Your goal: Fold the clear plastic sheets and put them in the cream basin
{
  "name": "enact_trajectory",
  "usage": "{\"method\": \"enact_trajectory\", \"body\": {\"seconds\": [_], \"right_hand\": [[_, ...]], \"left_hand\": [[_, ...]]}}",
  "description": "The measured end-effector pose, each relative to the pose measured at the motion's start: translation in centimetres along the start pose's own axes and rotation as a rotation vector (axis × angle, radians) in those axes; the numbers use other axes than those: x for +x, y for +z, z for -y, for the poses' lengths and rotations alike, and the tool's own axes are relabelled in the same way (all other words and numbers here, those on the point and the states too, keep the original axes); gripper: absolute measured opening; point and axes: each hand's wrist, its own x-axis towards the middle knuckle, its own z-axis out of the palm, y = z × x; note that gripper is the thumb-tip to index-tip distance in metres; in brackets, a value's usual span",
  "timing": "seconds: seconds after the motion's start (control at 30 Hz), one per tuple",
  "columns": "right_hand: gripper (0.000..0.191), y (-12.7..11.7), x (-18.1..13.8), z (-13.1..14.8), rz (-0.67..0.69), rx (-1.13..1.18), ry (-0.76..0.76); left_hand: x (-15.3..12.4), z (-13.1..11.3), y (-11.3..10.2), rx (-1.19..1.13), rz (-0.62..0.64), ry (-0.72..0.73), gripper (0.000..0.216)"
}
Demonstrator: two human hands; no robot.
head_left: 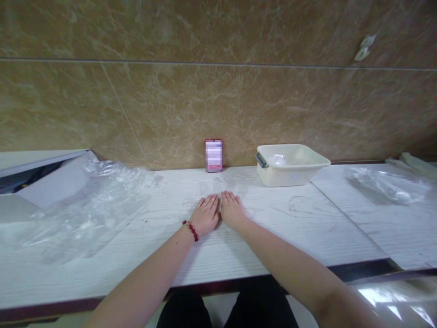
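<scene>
My left hand (pixel 206 215) lies flat, palm down, on the white wood-grain table (pixel 273 241), its fingers stretched out. A red bead bracelet (pixel 191 230) circles that wrist. Beside it my right hand (pixel 232 209) rests flat on the same surface, fingers extended and the two hands close together. Neither hand holds anything. Just beyond the fingertips a phone (pixel 214 156) leans upright against the wall, its lit screen blurred. To the right of the phone stands a cream plastic bin (pixel 287 175) with a grey handle clip on its left end; something clear and shiny shows inside.
Crumpled clear plastic (pixel 99 205) spreads over the table's left side, next to an opened white box (pixel 58 182). More clear plastic (pixel 392 184) lies at the far right. Behind rises a brown marbled wall (pixel 205 100) with a white fixture (pixel 364 48).
</scene>
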Motion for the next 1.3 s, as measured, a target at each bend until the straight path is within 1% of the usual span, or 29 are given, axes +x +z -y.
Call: {"method": "enact_trajectory", "body": {"seconds": [0.13,0.23,0.37,0.4,0.43,0.5,0.53,0.57,0.6,0.67,0.7,0.77,0.8,0.87,0.97,1.07,1.2,1.3], "right_hand": [[0.049,-0.1,0.0,-0.1,-0.036,0.018,-0.027],[0.051,-0.3,-0.1,0.0,-0.024,0.022,-0.029],[0.052,-0.4,-0.1,0.0,0.01,0.019,-0.019],[0.052,-0.4,-0.1,0.0,0.014,0.019,-0.019],[0.053,-0.4,-0.1,0.0,0.018,0.02,-0.018],[0.053,-0.3,0.0,-0.1,0.026,0.021,-0.016],[0.054,-0.3,0.0,-0.1,0.027,0.022,-0.017],[0.054,-0.2,0.0,-0.1,0.027,0.023,-0.018],[0.054,-0.2,0.0,-0.1,0.024,0.024,-0.02],[0.055,-0.2,0.0,0.0,0.012,0.026,-0.026],[0.056,-0.3,0.0,0.0,0.011,0.028,-0.027],[0.058,-0.4,0.0,0.1,0.022,0.03,-0.023],[0.058,-0.5,0.0,0.1,0.031,0.031,-0.02],[0.057,-0.7,0.0,0.2,0.049,0.035,-0.017],[0.059,-0.8,-0.1,0.1,0.055,0.046,-0.021],[0.06,-0.7,0.0,0.1,0.047,0.065,-0.015],[0.06,-0.6,0.0,0.1,0.049,0.071,-0.004],[0.059,-0.7,-0.1,0.1,0.047,0.065,-0.008]], "left_hand": [[0.4,0.9,0.1,0.014,0.012,-0.033,0.049],[1.1,2.5,-0.1,0.013,0.048,0.019,0.05],[2.5,5.5,-0.6,-0.012,0.108,0.1,0.051],[2.9,6.2,-0.7,-0.011,0.122,0.098,0.051],[3.4,6.8,-0.7,0.0,0.121,0.062,0.052],[4.3,7.4,-0.8,0.033,0.07,-0.029,0.054],[4.7,7.3,-0.8,0.044,0.034,-0.048,0.054],[5.2,6.9,-0.8,0.047,0.006,-0.032,0.054],[5.8,6.4,-0.9,0.041,-0.007,0.017,0.053],[6.8,5.0,-0.9,0.004,0.049,0.156,0.05],[7.3,4.3,-0.9,-0.015,0.111,0.199,0.05],[8.1,3.4,-0.9,-0.044,0.212,0.257,0.051],[8.4,3.2,-0.9,-0.053,0.242,0.275,0.051],[8.9,3.5,-0.7,-0.06,0.251,0.301,0.052],[9.5,4.5,-0.5,-0.06,0.219,0.306,0.053],[10.1,5.3,-0.3,-0.042,0.204,0.281,0.054],[10.9,5.6,-0.3,-0.025,0.206,0.213,0.057],[10.6,5.4,-0.9,-0.056,0.158,0.16,0.055]]}}
